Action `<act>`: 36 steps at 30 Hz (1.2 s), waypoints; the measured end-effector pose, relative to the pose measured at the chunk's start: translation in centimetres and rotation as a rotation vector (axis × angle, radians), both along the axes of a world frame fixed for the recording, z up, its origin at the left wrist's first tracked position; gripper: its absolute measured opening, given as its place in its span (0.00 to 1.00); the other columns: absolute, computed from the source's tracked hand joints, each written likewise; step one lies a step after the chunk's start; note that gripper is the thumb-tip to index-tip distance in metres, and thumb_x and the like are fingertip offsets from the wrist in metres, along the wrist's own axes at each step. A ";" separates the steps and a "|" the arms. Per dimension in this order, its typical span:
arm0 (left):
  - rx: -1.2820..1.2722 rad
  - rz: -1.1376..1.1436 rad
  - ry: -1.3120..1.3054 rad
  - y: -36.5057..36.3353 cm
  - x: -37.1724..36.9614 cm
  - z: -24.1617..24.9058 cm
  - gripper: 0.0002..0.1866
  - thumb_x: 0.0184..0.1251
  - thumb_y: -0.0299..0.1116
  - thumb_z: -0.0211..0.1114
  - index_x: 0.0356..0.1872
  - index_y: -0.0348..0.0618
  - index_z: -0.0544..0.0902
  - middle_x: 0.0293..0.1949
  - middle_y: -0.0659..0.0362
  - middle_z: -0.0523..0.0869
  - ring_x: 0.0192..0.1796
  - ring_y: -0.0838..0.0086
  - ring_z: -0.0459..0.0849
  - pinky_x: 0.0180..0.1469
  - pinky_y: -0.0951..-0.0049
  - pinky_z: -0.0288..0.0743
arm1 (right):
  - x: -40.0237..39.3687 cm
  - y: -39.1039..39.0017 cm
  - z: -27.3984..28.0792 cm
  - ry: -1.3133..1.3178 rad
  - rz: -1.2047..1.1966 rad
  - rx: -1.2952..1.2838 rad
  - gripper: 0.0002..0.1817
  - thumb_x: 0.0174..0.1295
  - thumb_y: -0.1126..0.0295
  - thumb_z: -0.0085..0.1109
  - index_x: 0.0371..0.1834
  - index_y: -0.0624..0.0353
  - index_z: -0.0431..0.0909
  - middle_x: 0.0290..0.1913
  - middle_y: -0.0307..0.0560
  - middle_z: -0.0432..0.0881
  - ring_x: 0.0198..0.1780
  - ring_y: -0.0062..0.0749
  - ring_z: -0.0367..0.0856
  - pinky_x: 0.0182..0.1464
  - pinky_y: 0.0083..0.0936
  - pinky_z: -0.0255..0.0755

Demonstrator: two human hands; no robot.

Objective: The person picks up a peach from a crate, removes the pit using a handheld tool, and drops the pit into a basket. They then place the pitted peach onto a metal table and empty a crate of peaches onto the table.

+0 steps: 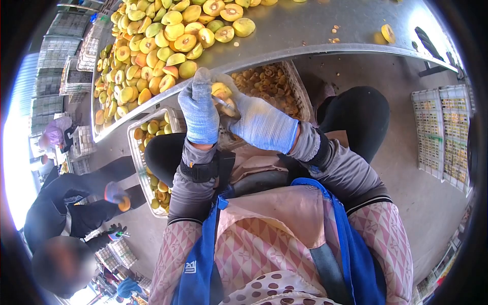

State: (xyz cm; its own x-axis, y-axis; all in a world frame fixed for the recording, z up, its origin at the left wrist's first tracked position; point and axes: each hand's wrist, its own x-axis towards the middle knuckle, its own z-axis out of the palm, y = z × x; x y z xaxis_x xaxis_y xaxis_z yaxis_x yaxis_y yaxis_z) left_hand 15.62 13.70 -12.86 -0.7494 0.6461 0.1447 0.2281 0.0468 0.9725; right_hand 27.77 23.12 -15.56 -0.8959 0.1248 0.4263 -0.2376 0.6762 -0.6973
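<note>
Both my hands are in blue-and-white knit gloves and meet just in front of the table edge. My left hand [199,109] is closed, its fingertips beside a yellow peach piece [221,90]. My right hand [260,121] is closed around a small tool with a thin metal shaft [223,103], which points at the fruit. The tool's handle is hidden in the glove. Just beyond my hands, a pile of halved yellow peaches [174,31], some with brown pit hollows, lies on the metal table [300,30].
Below the table edge, a crate [300,91] holds brown pits or scraps. A white crate [136,157] of peach halves stands by my left knee. Stacked crates [442,134] stand at right. A co-worker [76,198] at left holds a peach half [124,204].
</note>
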 end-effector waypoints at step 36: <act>0.279 -0.058 -0.232 1.4 0.4 0.1 0.29 0.77 0.56 0.49 0.37 0.36 0.81 0.30 0.55 0.86 0.30 0.75 0.82 0.30 0.78 0.76 | 1.8 1.5 2.6 -0.551 0.799 -2.023 0.14 0.70 0.58 0.59 0.33 0.55 0.72 0.15 0.30 0.64 0.09 0.14 0.59 0.09 0.15 0.51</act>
State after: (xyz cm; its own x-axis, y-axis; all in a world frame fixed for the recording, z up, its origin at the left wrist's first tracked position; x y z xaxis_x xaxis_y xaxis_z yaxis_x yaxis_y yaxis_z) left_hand 16.06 15.08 -12.71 -0.7464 0.6480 0.1515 -0.0058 -0.2341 0.9722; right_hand 29.55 24.63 -12.95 -0.9179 -0.3968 0.0114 0.3864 -0.8997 -0.2032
